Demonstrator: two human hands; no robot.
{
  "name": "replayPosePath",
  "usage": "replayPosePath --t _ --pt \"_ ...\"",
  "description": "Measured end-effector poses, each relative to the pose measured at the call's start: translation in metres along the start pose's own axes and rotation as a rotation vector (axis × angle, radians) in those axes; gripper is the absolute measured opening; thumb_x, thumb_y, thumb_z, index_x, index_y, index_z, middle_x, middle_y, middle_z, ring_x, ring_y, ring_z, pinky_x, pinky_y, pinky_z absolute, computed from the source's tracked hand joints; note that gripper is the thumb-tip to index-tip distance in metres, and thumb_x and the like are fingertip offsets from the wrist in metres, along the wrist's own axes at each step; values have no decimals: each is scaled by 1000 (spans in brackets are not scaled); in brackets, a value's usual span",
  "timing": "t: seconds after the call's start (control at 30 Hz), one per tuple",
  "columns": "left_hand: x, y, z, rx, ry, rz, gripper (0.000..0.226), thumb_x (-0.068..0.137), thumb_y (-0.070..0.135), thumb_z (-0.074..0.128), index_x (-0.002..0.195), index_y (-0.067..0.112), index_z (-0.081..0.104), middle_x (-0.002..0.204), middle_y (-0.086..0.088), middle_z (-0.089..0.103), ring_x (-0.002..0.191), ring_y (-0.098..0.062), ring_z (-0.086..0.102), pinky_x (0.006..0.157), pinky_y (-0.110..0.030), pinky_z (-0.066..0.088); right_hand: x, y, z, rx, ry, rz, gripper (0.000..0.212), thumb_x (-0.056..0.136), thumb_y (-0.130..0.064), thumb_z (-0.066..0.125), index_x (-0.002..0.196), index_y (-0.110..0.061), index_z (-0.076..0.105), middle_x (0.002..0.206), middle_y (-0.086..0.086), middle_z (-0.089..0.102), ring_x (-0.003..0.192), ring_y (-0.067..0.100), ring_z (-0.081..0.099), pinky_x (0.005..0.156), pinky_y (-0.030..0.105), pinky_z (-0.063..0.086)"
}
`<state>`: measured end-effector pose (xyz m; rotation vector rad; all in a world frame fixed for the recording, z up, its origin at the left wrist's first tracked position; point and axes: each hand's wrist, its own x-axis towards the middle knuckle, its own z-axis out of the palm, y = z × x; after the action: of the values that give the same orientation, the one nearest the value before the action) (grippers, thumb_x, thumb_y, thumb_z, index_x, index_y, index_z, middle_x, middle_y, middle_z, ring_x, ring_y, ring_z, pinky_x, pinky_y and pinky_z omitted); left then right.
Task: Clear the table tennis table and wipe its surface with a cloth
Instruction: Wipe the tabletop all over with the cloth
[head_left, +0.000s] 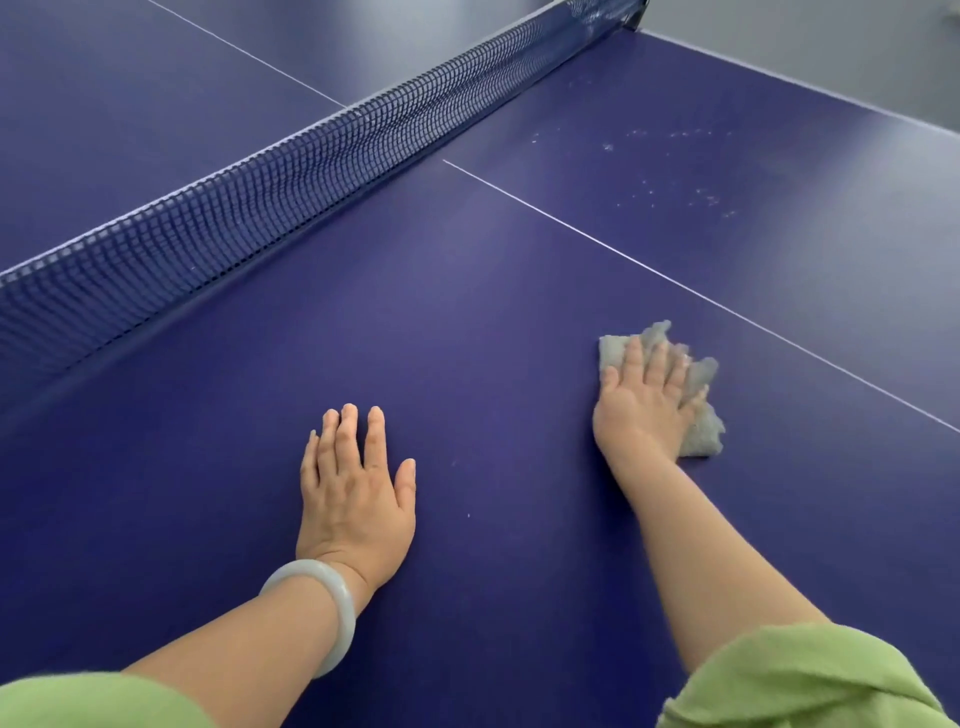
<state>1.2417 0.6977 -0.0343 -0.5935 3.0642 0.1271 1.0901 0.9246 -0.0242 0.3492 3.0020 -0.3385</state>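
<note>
Grey cloth (701, 384) under my flat right hand (644, 405); left hand (353, 499) open, bracing; table (467, 312) cleared, specks (675, 171) remain.

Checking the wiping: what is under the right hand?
A crumpled grey cloth lies under the right hand, pressed flat on the dark blue table tennis table. The table beneath the cloth is hidden.

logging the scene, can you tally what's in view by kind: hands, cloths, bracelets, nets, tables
hands: 2, left hand and right hand
cloth: 1
bracelet: 1
net: 1
table: 1
total: 6
</note>
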Motion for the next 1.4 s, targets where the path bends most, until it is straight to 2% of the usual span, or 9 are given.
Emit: replayPosePath --t 0.13,0.2,0.33,0.43,0.63,0.87,0.97,1.2,1.4 --pt "-2 0 -2 -8 -14 -5 68 97 49 18 156 15 14 162 -12 11 151 -27 2 123 -42 2 -78 -56 32 -83 -41 -585 55 106 -42 15 158 -30 1 166 -5 -9 151 19 -19 120 50 -13" --pt "-1 0 -2 -11 -24 -3 69 97 50 16 156 15 11 163 -12 9 151 -27 1 123 -43 1 -87 -39 31 -140 -52 -681 55 106 -42 15 158 -31 1 165 -7 -9 150 17 -20 121 47 -13" --pt "-1 0 -3 -12 -42 4 69 97 49 15 156 14 9 163 -14 9 151 -30 2 123 -45 2 -92 39 15 -66 44 -150 56 105 -37 18 158 -31 0 165 -5 -11 151 17 -15 121 49 -6" --pt "-1 -2 -4 -29 -59 24 69 99 48 18 156 12 8 162 -16 9 151 -32 3 123 -46 1 -144 42 11 43 28 162 59 102 -44 12 158 -30 2 166 -5 -7 151 16 -14 121 51 -4" --pt "-1 -6 -3 -92 -80 49 69 100 48 17 156 11 3 163 -17 6 151 -33 -1 122 -48 0 -220 -32 39 -25 36 81 58 95 -47 -13 151 -32 -16 161 -8 -20 149 16 -21 121 48 -14" --pt "5 -40 -21 -384 -206 221 61 103 44 32 156 23 12 164 -7 -5 150 -23 -12 121 -39 -4 -217 -35 38 -24 16 113 56 101 -43 8 153 -37 -12 157 -14 -24 148 10 -23 122 44 -12" --pt "12 -92 -28 -280 -160 379 63 101 47 34 156 24 14 164 -6 -2 151 -21 -10 122 -37 -5 -218 -34 37 9 8 128 56 102 -43 11 156 -38 -4 161 -15 -17 149 8 -19 122 43 -12" --pt "14 -174 -19 1 -297 351 79 92 68 10 144 31 -36 151 0 -44 138 -19 -43 117 -42 -21 -217 -34 40 48 19 150 55 103 -43 11 156 -39 1 162 -17 -10 150 7 -16 122 41 -13" --pt "20 -174 -13 11 -349 360 78 90 68 7 136 32 -44 141 2 -55 135 -21 -47 116 -46 -23 -169 -94 34 118 -37 420 56 105 -40 15 158 -31 -1 165 -1 -12 151 24 -16 118 58 -11"
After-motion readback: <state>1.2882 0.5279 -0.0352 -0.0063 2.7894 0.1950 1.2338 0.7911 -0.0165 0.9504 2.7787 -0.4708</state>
